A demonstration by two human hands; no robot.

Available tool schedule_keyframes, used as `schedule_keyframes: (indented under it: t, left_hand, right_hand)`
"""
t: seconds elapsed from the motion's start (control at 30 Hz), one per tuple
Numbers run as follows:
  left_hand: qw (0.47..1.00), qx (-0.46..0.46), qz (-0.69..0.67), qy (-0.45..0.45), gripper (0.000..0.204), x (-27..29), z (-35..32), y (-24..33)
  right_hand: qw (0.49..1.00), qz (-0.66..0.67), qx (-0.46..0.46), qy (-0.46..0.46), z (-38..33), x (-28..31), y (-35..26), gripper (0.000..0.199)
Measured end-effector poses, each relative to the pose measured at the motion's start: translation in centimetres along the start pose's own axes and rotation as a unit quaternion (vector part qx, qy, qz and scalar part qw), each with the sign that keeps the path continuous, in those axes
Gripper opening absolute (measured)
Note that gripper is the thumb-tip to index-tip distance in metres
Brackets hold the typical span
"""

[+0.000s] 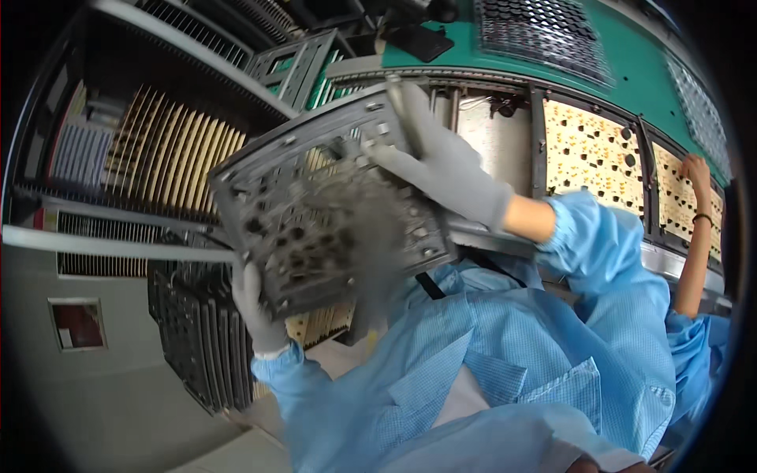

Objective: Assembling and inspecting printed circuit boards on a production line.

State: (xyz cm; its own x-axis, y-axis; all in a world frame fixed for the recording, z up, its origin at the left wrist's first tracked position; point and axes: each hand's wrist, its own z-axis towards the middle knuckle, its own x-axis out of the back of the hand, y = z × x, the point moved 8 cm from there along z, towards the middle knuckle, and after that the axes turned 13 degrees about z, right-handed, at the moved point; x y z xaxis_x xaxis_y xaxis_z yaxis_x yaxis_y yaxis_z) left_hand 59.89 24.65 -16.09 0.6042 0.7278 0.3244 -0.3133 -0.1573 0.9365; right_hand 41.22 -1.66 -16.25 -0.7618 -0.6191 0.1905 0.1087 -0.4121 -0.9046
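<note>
A dark grey, frame-like fixture plate [315, 288] with many cut-outs and small metal clips is held tilted in front of me, gripped by both hands. My right hand [451, 162], in a pale grey glove, clasps its upper right edge, thumb over the face. At the lower left edge, my left hand [259, 309], gloved the same way, has its fingers wrapped round the border. Part of the plate's face is smeared by motion, so I cannot tell whether a board sits in it.
A rack [173, 158] of upright cream boards stands at the left, above stacked dark fixtures [206, 339]. Cream boards [593, 150] lie on a conveyor at right, where another person's hand [695, 169] works. Behind it, a clear tray [544, 39] of black parts rests on green matting.
</note>
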Motion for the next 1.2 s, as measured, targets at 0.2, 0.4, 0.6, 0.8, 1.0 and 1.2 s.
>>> schedule_keyframes:
  t: [0.2,0.4,0.6,0.8,1.0,1.2]
  left_hand:
    - [0.968,0.066,-0.032,-0.241,0.047,-12.5,10.1,-2.1]
    - [0.928,0.088,-0.095,-0.349,0.045,-20.8,14.6,-3.8]
    - [0.933,0.063,-0.006,-0.354,0.047,-22.9,15.6,-6.1]
    - [0.898,-0.011,0.195,-0.394,0.05,-23.0,16.5,-7.1]
    - [0.635,-0.291,0.557,-0.448,0.062,-17.5,18.1,-1.1]
    - [0.418,-0.067,0.891,0.164,0.022,1.0,31.6,14.5]
  right_hand:
    - [0.984,-0.028,-0.15,0.088,-5.3,8.5,5.4,0.08]
    - [0.978,-0.139,-0.098,0.125,-5.3,12.2,7.6,0.075]
    - [0.97,-0.189,-0.067,0.14,-5.2,12.4,8.8,0.076]
    - [0.974,-0.188,-0.055,0.115,-4.0,11.6,6.7,0.072]
    - [0.969,-0.222,0.001,0.107,-3.7,10.9,4.2,0.066]
    - [0.974,-0.185,-0.035,0.123,-4.8,11.8,5.1,0.07]
